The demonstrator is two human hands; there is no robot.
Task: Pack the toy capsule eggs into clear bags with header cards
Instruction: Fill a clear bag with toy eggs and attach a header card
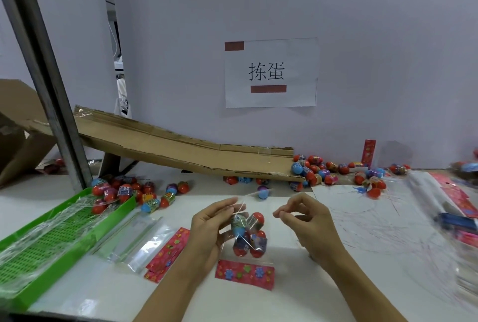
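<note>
Filled clear bag [247,236] is hanging upside-down between both hands, long axis running 12 to 6, header card [245,273] at 6. Left hand [210,228] is gripping its 9 o'clock side, closer. Right hand [302,221], at 3 o'clock, is pinching fingertips together; on what, cannot tell.

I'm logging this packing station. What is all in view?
bag: one, clear, holding about four eggs, header card at its bottom, held mid-table
loose eggs: many, red and blue, along the wall and by the tray
tray: one, green, left
empty bags: a stack, clear, beside the tray
cards: a few, pink, front
cardboard: brown, sloped at the wall
sign: one, white, wall
left hand: holds the bag
right hand: fingertips pinched
</note>
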